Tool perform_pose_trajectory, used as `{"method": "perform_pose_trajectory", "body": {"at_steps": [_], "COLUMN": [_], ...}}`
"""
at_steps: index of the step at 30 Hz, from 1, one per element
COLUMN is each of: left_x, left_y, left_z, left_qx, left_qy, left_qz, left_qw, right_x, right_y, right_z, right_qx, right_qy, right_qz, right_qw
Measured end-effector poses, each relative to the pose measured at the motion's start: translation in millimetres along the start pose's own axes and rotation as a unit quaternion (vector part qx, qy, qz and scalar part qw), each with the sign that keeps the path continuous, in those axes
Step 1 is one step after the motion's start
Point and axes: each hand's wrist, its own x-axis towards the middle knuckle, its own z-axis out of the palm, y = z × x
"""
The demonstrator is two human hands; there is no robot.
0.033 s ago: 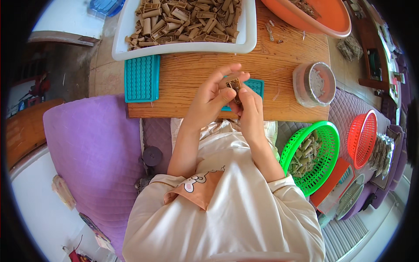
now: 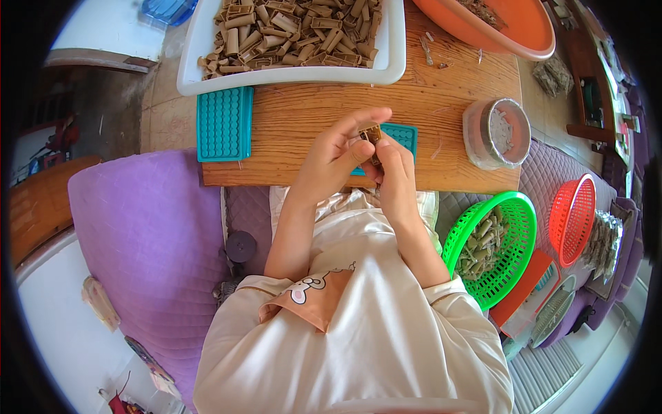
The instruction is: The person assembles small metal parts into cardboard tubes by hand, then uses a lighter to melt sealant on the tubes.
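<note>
Just past the table's near edge, my left hand (image 2: 334,157) and my right hand (image 2: 396,169) meet over a small brown plastic shell piece (image 2: 371,134) with a hollow, ribbed inner side. The thumb and fingers of both hands pinch it, and its lower end is hidden by the right fingers. Under the hands, partly covered, lies a teal tray (image 2: 403,135). Another teal tray (image 2: 224,124) with rows of round bumps lies to the left. Many similar brown shell pieces (image 2: 289,34) fill a white tub (image 2: 293,83) at the far side.
An orange basin (image 2: 531,43) stands at the far right of the wooden table (image 2: 427,96). A clear round container (image 2: 476,141) is near the right edge. Beside me on the right are a green basket (image 2: 514,265) holding greenish pieces and a red basket (image 2: 576,221). A purple cushion (image 2: 145,255) lies left.
The left fingers have shifted slightly over the brown shell piece, with the index finger stretching a little farther right. Both hands stay in the same place.
</note>
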Motion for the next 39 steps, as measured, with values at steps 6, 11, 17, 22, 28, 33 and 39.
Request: {"method": "perform_pose_trajectory", "body": {"at_steps": [6,11,17,22,28,33,39], "left_x": [0.6,-3.0,-11.7,-10.3,-11.4,-10.4,-12.0], "left_y": [-1.7,4.1,20.5,20.1,20.9,17.1,4.1], "left_z": [-1.8,20.3,26.9,23.1,15.6,20.4,31.1], "left_qx": [0.072,0.072,0.035,-0.134,-0.437,-0.484,-0.198], "left_qy": [0.057,0.243,0.244,0.227,0.181,0.163,0.202], "left_qz": [0.051,0.154,0.105,0.064,-0.034,-0.062,0.028], "left_qw": [0.995,0.955,0.963,0.962,0.880,0.857,0.959], "right_x": [0.7,-2.7,1.7,1.5,3.9,9.1,11.9], "right_y": [5.6,1.1,-4.3,-9.4,-22.6,-29.1,-23.4], "right_z": [0.7,11.7,10.5,10.2,-0.2,-5.6,-4.6], "right_qx": [0.104,-0.084,-0.127,-0.023,0.010,-0.078,0.041], "right_qy": [-0.024,0.098,0.091,0.038,-0.049,-0.069,-0.051], "right_qz": [0.018,-0.151,-0.192,-0.106,-0.009,-0.085,-0.086], "right_qw": [0.994,0.980,0.969,0.993,0.999,0.991,0.994]}}
